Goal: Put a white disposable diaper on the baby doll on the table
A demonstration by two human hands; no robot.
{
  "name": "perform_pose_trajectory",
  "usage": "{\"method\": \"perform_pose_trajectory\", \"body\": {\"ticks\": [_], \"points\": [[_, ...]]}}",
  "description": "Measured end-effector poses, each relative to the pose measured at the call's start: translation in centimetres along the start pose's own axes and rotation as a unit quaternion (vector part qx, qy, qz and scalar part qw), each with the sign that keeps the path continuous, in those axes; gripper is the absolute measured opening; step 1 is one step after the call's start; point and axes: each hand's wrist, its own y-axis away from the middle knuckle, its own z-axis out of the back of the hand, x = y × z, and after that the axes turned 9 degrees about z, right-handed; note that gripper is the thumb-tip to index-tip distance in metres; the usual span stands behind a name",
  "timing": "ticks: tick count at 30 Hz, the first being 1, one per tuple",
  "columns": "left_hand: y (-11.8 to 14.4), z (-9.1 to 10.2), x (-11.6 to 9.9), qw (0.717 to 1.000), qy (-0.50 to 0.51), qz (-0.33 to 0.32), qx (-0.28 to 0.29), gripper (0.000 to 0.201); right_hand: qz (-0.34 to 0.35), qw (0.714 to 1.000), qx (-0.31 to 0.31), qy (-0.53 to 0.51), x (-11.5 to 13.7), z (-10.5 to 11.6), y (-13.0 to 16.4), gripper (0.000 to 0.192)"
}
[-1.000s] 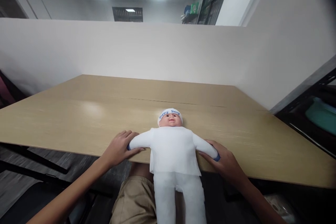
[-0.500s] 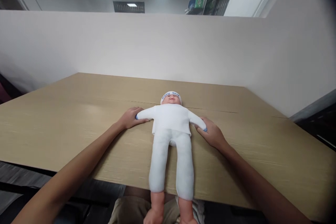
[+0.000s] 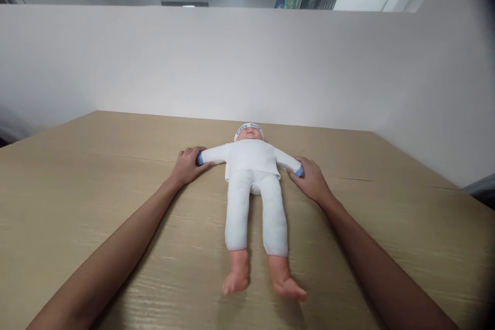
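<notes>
head view: a soft-bodied baby doll in a white cloth suit and white cap (image 3: 252,180) lies face up on the pale wood-grain counter (image 3: 96,201), its head toward the white partition wall (image 3: 247,62), arms spread out to either side and bare plastic feet pointing back at the person. the left hand (image 3: 187,165) is wrapped around the doll's blue-cuffed wrist on that side, fingers curled over it; the right hand (image 3: 311,180) grips the opposite blue cuff the same way, both pressing the arms down onto the counter. the doll looks light and floppy, with a stuffed cloth trunk and limbs that will sag if lifted by the wrists, while the head and feet seem hard plastic; the torso or under the armpits would likely give the steadier hold, and the cloth is not slippery. compared with half a second ago, the doll sits farther onto the counter: its feet, then hanging over the near edge above the person's lap, now rest fully on the wood, and both hands have moved forward with it
</notes>
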Motion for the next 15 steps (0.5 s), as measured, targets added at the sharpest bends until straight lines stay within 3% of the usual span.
{"method": "perform_pose_trajectory", "body": {"ticks": [9, 15], "points": [[-0.6, -0.9, 1.0, 0.999, -0.038, 0.037, -0.002, 0.057, 0.012, 1.0, 0.028, -0.005, -3.2, -1.2, -0.3, 0.059], [0.4, -0.3, 0.4, 0.999, -0.027, 0.039, -0.008, 0.062, 0.007, 0.999, 0.0, 0.032, -2.1, -1.2, 0.5, 0.072]]}}
